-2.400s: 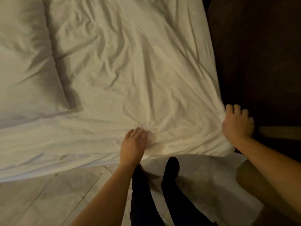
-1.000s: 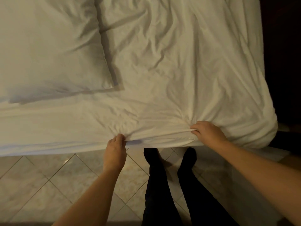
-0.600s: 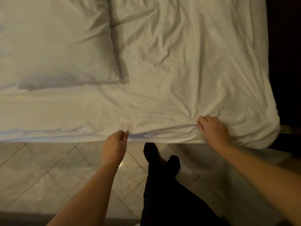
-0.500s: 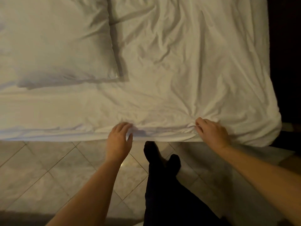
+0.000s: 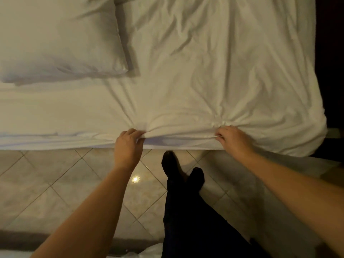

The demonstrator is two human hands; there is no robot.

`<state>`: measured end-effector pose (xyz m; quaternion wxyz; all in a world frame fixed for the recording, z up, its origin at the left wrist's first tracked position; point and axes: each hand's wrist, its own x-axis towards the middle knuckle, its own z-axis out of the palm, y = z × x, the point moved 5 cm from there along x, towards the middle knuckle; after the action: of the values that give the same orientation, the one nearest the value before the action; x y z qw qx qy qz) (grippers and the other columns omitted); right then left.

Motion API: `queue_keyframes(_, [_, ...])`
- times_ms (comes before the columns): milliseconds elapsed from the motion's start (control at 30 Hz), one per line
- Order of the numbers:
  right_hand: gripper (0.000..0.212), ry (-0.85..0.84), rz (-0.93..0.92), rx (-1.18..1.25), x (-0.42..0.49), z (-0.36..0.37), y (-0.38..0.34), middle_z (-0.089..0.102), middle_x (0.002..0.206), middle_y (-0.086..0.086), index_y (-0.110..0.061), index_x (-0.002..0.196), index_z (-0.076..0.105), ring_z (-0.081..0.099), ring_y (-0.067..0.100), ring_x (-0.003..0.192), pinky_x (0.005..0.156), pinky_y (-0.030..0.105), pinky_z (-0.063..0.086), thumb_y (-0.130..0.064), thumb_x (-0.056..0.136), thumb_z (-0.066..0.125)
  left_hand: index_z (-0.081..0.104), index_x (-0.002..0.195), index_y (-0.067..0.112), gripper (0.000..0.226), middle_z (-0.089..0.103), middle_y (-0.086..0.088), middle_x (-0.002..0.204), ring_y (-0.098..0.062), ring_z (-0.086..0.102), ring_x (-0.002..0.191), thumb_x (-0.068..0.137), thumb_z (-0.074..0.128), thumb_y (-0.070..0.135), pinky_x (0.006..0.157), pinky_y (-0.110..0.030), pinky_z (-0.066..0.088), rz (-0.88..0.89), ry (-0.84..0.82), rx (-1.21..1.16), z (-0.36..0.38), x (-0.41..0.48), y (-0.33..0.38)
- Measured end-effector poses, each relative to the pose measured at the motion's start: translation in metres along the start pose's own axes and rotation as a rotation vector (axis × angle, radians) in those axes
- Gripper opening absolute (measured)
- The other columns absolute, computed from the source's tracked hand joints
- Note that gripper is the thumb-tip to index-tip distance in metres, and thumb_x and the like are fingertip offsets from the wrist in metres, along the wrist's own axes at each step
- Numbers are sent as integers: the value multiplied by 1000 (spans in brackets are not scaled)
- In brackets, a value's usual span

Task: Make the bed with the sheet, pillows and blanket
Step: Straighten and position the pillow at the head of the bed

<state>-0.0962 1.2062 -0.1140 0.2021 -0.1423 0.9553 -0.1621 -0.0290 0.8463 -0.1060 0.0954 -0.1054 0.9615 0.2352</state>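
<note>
From my end I see a white pillow (image 5: 61,40) at the far left. It lies flat on the bed, plump and lightly creased, its right edge casting a shadow on the sheet (image 5: 204,62) beside it. The sheet is white and heavily wrinkled, and it covers the whole mattress across the view, with its near edge folded down over the side of the bed (image 5: 46,140).

The left hand (image 5: 127,144) is at that near edge with its fingers curled, pinching a fold of the sheet — creases fan out from the pinch toward the pillow. A tight ridge of cloth runs from this grip to the right hand (image 5: 233,140), which clutches a bunched knot of sheet, with wrinkles spreading from it toward the rounded right corner of the bed. Past that corner everything is too dark to make out.

Below the bed is the floor (image 5: 55,183), pale tiles laid on the diagonal, with a small glare (image 5: 135,179) just beside the left forearm. My view of the tiles is partly blocked by both forearms and by the person's feet (image 5: 178,175) — dark socks and dark legs between the arms, one toe close under the edge of the bed.
</note>
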Motion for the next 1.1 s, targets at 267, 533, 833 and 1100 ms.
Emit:
queue_keyframes(267, [14,-476,99,-112,-53,15,11,73,107,2,-25,103,74,67,27,99,81,33,47,-29,95,63,79,111,20,20,76,2,106,-29,65,101,92,73,16,85,-44,54,-74,-96,28,8,-47,7])
queue_keyframes(533, [40,-121,-88,-264,-16,-32,-26,67,103,-2,-25,100,69,61,25,94,73,38,53,-51,91,41,73,122,18,27,69,1,126,-23,56,123,95,69,22,102,-39,51,-95,-59,-24,-5,-61,-14])
queue_keyframes(833, [73,-240,21,-133,60,-11,-104,10,169,0,-48,159,9,18,28,151,117,54,33,-60,97,48,24,163,27,60,28,-18,166,-37,24,154,108,43,40,128,-51,22,-127,-64,294,-49,16,-76])
queue_keyframes(1100, [76,-500,192,-288,67,14,-125,-6,171,-4,-47,159,-5,8,30,155,120,53,25,-58,100,41,18,165,35,65,10,-6,174,-38,10,158,108,48,39,127,-48,18,-188,-356,60,-54,26,-107])
